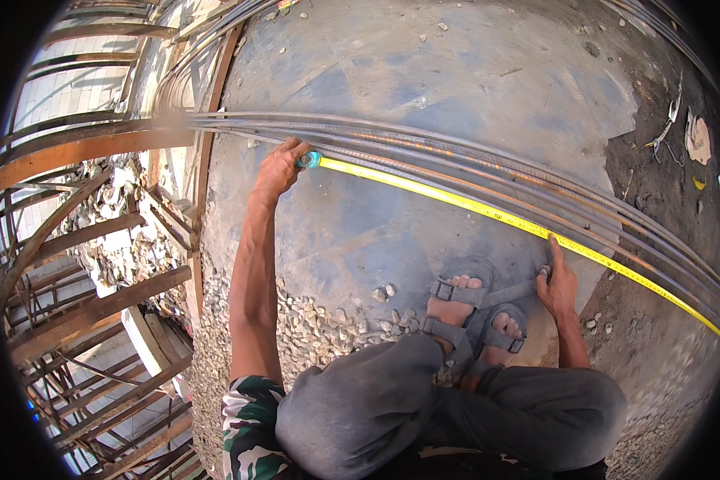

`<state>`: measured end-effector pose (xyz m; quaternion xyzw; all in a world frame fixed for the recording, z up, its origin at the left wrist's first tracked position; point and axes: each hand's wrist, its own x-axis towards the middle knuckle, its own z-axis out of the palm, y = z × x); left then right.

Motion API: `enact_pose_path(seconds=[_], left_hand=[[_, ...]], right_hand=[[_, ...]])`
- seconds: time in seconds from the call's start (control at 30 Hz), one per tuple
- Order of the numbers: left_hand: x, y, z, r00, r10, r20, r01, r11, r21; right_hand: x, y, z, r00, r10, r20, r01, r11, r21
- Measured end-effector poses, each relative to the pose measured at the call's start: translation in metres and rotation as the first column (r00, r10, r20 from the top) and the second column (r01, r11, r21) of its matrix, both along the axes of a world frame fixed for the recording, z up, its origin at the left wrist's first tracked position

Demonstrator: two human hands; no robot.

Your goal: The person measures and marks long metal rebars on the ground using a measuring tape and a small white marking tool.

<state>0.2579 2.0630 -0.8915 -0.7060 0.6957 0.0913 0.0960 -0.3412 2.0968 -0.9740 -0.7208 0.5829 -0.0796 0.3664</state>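
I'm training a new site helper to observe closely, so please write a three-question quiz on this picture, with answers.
1. True or false: the right hand extends its index finger to the yellow tape.
2. Which holds the teal case? A) left hand B) right hand C) both hands
3. What runs alongside the tape, on the side away from the person's feet?

Key:
1. True
2. A
3. Metal bars
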Motion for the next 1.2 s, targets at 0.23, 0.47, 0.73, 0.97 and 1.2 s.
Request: enact_pose_path(seconds=[0.23, 0.47, 0.73, 0.97, 1.2], left_hand=[[-0.0004, -0.0015, -0.0008, 1.0, 0.013, -0.013, -0.012, 0.999, 0.035], [0.0032, -0.001, -0.0043, 0.999, -0.024, -0.031, 0.024, 1.0, -0.002], [0.0087, -0.0004, -0.0071, 0.999, -0.028, -0.046, 0.029, 1.0, 0.006], [0.0032, -0.0037, -0.0038, 0.999, -0.016, -0.052, 0.017, 1.0, 0.026], [0.0066, -0.002, -0.0074, 0.999, -0.021, -0.026, 0.021, 1.0, 0.017]], right_hand=[[-0.0022, 0.003, -0.0059, 1.0, -0.023, -0.002, 0.023, 1.0, -0.007], [-0.0009, 0.0021, -0.0066, 1.0, -0.021, -0.005, 0.021, 1.0, 0.004], [-0.0023, 0.0019, -0.0077, 1.0, -0.005, -0.026, 0.006, 1.0, 0.014], [-0.0044, 0.0019, -0.0098, 0.999, -0.002, -0.042, 0.003, 1.0, 0.003], [-0.0025, 0.0003, -0.0065, 0.999, -0.006, -0.035, 0.006, 1.0, 0.012]])
